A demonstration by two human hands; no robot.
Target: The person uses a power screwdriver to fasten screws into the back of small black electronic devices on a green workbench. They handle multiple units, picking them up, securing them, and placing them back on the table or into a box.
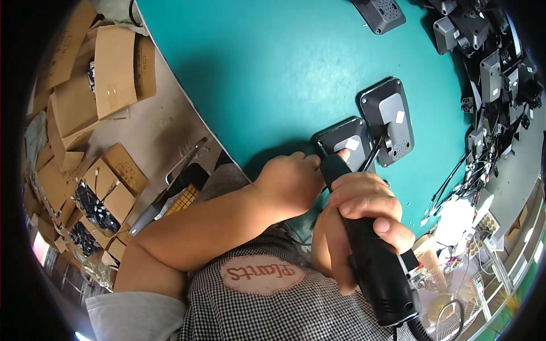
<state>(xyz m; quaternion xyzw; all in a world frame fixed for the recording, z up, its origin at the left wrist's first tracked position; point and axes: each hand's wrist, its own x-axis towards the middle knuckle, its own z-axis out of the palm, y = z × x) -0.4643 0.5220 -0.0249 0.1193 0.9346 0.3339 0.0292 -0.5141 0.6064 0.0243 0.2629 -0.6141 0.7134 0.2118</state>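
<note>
My right hand [367, 207] is wrapped round the thick body of a black corded electric screwdriver [378, 267]. The tool slants away from me, and its nose lies over a black rectangular device housing [334, 134] on the table. Its bit is hidden from view. My left hand [291, 181] grips the near left part of that housing, fingers curled and a fingertip showing on top. The housing has a grey panel with a white label. Touching or very near its right side is a second black housing [405, 105] with a grey panel, a white label and small holes.
Another black housing [382, 14] lies at the table's far edge. Many black devices and cables [483, 85] crowd the right side of the green tabletop [256, 68]. Open cardboard boxes [114, 74] stand on the floor at left. A fan [446, 295] is at lower right.
</note>
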